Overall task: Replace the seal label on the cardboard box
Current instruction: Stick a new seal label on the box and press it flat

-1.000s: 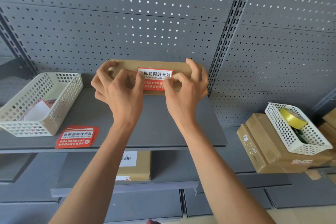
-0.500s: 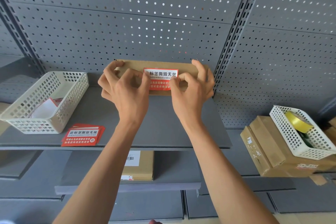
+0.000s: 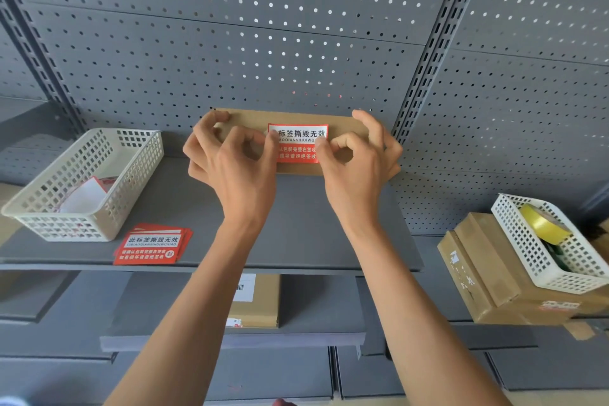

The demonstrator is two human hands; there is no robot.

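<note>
Looking through the head camera, I see the cardboard box (image 3: 290, 142) standing on the shelf (image 3: 164, 208) against the pegboard. My left hand (image 3: 235, 168) and right hand (image 3: 357, 171) pinch the seal label (image 3: 298, 142) at its side edges, other fingers spread on the box. I judge the label thin, limp and tear-prone, best taken by a corner; spare labels (image 3: 151, 245) lie well apart.

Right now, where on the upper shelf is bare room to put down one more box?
The widest free patch on the shelf lies between the label stack and its right edge, though both forearms cross it. A narrower strip runs between the basket and the left hand. The back is crowded: the box, both hands.
</note>
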